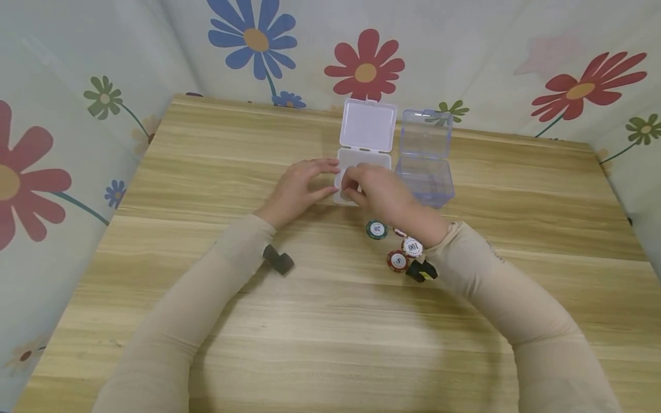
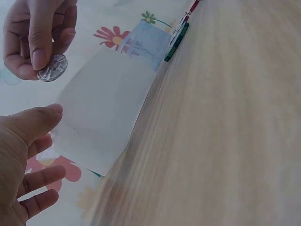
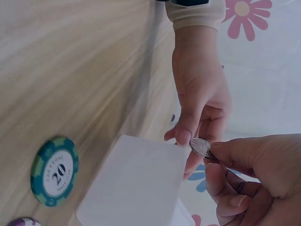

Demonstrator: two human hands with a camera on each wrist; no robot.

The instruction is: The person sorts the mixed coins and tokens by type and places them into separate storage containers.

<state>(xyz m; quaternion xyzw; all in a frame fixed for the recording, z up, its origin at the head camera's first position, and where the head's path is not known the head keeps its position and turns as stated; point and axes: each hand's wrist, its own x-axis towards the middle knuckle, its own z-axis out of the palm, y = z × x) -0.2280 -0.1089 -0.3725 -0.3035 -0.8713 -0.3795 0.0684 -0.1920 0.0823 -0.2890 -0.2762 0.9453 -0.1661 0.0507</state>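
Note:
Between thumb and fingers my right hand (image 1: 384, 192) pinches a silver coin (image 3: 201, 147), held over the mouth of an opaque white box (image 1: 364, 158). The box's hinged lid (image 1: 368, 125) stands open at the back. At the box's left side is my left hand (image 1: 299, 189), thumb and fingers extended and spread, their tips at the wall. The coin also shows in the left wrist view, below the right fingertips. What lies inside the white box is hidden by my right hand.
A clear bluish box (image 1: 426, 189) with a raised lid stands right of the white one. Below the right forearm lie a green 20 chip (image 1: 377, 229), a white-centred 100 chip (image 1: 412, 248), a red 5 chip (image 1: 397, 261) and another partly hidden chip. A flowered curtain (image 1: 310, 34) hangs behind the table.

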